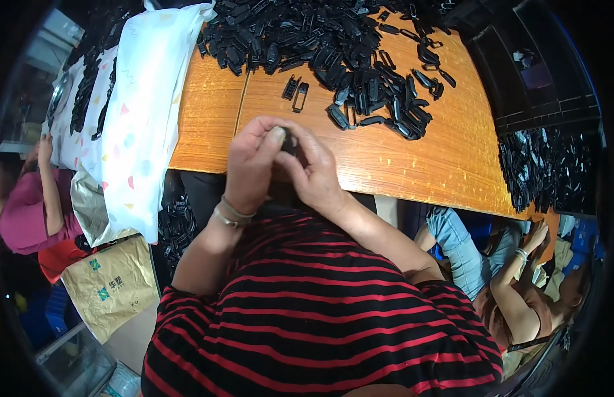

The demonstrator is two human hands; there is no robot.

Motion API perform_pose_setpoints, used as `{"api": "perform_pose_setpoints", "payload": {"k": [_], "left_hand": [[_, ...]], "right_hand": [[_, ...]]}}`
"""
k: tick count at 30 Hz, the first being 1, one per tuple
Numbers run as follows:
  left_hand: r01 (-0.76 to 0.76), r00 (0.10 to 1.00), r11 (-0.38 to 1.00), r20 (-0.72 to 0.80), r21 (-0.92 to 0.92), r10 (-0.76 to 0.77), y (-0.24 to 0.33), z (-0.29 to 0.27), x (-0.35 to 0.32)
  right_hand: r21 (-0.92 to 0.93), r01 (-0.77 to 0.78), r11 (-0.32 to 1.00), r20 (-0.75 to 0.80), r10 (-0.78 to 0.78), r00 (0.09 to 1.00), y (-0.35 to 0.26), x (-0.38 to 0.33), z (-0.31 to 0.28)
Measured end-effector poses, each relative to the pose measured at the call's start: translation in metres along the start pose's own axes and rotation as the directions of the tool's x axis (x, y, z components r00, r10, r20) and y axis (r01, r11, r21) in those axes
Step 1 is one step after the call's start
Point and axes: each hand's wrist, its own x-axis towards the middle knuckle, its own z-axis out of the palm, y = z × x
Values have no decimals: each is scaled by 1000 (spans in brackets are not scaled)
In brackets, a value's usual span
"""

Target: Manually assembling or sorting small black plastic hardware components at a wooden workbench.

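Observation:
My left hand (250,162) and my right hand (315,169) meet just off the table's near edge, fingers curled together. Between the fingertips is a small black plastic part (290,141), mostly covered by the thumbs and fingers, so its exact shape is hidden. Just beyond my hands, a flat black rectangular frame (300,98) and a narrow black ribbed piece (291,87) lie side by side on the wooden table (207,126). Farther right is a loose cluster of black oval shell pieces (379,102).
A large heap of black plastic parts (280,33) covers the table's far side. White patterned sheeting (145,99) drapes over the left. More black parts (541,165) are piled at right. Co-workers sit at left (39,205) and right (512,291). A brown paper sack (115,284) stands lower left.

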Motion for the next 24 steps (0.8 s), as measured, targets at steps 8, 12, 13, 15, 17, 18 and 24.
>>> {"api": "perform_pose_setpoints", "payload": {"k": [8, 12, 13, 15, 17, 18, 24], "left_hand": [[-114, 993, 14, 113, 993, 34, 71, -80, -60], [-163, 950, 180, 104, 970, 296, 64, -52, -32], [-302, 917, 170, 237, 938, 322, 54, -38, -17], [-467, 864, 219, 390, 856, 318, 26, -5, 17], [-504, 853, 252, 431, 826, 293, -3, 23, 51], [-511, 847, 222, 444, 830, 293, -15, 30, 63], [-444, 894, 188, 420, 876, 155, -28, 42, 79]], "right_hand": [[-372, 127, 919, 201, -54, 978, 8, 0, -54], [-702, 0, 712, 0, 0, 1000, 13, 9, -106], [-759, 16, 651, 38, 19, 999, 11, 14, -113], [-792, 94, 603, 131, 17, 991, 15, 23, -117], [-820, 228, 524, 279, 19, 960, 20, 34, -122], [-821, 231, 523, 281, 17, 960, 20, 38, -123], [-832, 340, 438, 437, 141, 888, 16, 51, -128]]}}
